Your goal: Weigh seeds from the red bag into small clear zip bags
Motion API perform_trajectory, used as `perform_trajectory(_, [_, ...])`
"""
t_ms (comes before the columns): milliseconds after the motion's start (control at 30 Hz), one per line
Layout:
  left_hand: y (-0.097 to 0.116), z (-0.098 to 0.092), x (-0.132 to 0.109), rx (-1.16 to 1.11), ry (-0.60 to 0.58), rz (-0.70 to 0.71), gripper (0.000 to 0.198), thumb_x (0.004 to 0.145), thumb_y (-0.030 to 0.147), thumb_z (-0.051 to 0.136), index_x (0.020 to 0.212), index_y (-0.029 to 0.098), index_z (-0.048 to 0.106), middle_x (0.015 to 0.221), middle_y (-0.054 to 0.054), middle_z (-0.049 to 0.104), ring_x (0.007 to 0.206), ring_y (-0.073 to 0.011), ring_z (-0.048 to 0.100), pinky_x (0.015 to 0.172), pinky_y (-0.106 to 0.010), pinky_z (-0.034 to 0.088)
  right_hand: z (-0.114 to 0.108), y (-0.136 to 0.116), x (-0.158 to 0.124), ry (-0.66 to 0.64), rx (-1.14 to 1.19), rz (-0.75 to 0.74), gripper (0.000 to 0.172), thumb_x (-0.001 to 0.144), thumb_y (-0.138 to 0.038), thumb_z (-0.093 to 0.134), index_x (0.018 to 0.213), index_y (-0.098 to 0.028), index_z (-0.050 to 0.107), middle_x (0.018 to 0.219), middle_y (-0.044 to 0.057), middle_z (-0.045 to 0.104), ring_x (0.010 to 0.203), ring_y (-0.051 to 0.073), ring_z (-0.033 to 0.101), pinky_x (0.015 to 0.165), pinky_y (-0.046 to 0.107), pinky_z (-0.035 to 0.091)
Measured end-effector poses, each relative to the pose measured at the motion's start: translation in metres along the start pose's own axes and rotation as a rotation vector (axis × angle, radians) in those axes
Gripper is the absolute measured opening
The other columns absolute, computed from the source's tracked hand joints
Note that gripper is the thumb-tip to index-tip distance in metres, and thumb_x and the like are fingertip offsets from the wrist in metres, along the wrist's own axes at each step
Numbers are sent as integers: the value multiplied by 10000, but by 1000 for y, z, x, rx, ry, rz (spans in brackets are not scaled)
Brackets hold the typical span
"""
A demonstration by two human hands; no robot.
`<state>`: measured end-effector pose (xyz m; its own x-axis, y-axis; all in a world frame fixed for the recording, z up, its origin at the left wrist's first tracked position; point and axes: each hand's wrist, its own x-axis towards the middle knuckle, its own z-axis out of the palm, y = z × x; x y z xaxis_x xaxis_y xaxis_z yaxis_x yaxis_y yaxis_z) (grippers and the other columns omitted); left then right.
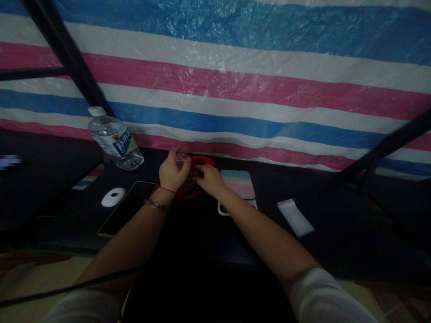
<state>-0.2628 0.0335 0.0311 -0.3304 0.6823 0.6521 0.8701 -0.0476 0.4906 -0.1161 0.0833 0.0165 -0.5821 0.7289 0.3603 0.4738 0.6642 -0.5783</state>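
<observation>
A small red basket (205,160) stands at the back middle of the black table, holding a mass of small brown pieces (191,185) too dark to make out singly. At its left edge, my left hand (171,174) is closed on a small clear plastic bag (182,156), thumb toward the basket. My right hand (211,180) reaches over the basket's right rim, its fingers drawn together down at the brown pieces. Whatever those fingertips pinch is hidden.
On the left are a large clear bottle (116,139), a white oval device (113,197) and a dark phone (129,208). A pastel-coloured phone (237,184) lies beneath my right wrist. Farther right lies a flat translucent bag (296,218). Striped sheeting (215,85) hangs behind the table.
</observation>
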Motion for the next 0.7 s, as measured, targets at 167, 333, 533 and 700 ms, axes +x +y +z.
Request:
perform_trajectory(167, [-1, 1, 0, -8, -5, -16, 497, 849, 438, 493, 1259, 157, 511, 1125, -124, 662, 938, -271, 669, 786, -359, 515, 1, 1, 0, 41, 64, 35, 376, 758, -156, 667, 1132, -177, 635, 1152, 90, 657, 1107, 226, 590, 1004, 398, 445])
perform_trajectory(333, [-1, 1, 0, -20, -4, -15, 491, 847, 440, 497, 1257, 169, 512, 1111, -116, 667, 928, -258, 669, 791, -349, 512, -5, 1, -1, 121, 186, 86, 365, 743, -179, 699, 1103, -194, 639, 1132, 66, 672, 1081, 211, 609, 994, 382, 458])
perform_trajectory(533, [-1, 2, 0, -38, 2, -6, 495, 849, 444, 494, 1252, 157, 515, 1107, -127, 666, 940, -261, 666, 807, -361, 512, -25, 5, -9, 214, 490, 149, 355, 751, -206, 682, 1097, -189, 610, 1090, 63, 682, 960, 176, 661, 913, 354, 512])
perform_trajectory(700, [1, 2, -1, -40, -17, 5, 498, 848, 442, 492, 1255, 155, 513, 1097, -121, 671, 943, -252, 664, 819, -360, 513, -55, 24, -28, 296, 464, 176, 415, 711, -207, 692, 1115, -213, 597, 1061, 56, 683, 930, 186, 669, 887, 374, 528])
